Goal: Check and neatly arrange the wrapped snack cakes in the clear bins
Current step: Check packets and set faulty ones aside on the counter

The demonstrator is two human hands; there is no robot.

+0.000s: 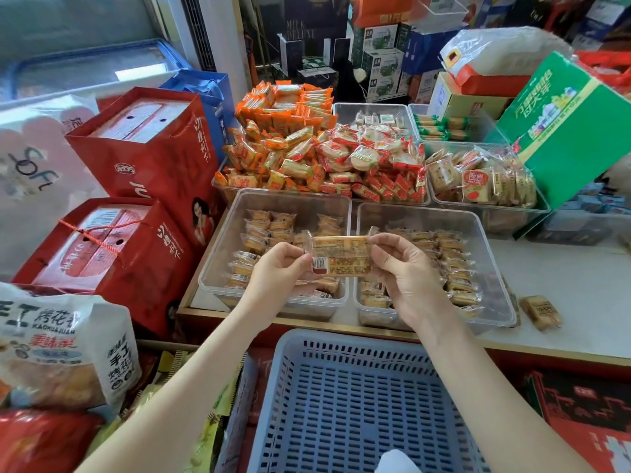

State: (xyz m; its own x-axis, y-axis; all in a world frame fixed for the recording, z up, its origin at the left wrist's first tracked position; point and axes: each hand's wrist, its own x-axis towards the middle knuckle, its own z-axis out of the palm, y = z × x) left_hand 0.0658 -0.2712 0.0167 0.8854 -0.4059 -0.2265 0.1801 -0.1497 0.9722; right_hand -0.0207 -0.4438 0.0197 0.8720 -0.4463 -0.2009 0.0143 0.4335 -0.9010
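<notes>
Label check over the clear bins (218, 268)
Your left hand (278, 268) and right hand (401, 268) pinch the wrapped snack cake (341, 256) by its crimped ends; it looks light, soft, crushable.

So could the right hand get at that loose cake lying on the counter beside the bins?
Probably yes, once it lets go: the right hand pinches one end of a wrapped cake, the left hand the other. The loose cake lies uncovered on the counter, with nothing between.
</notes>
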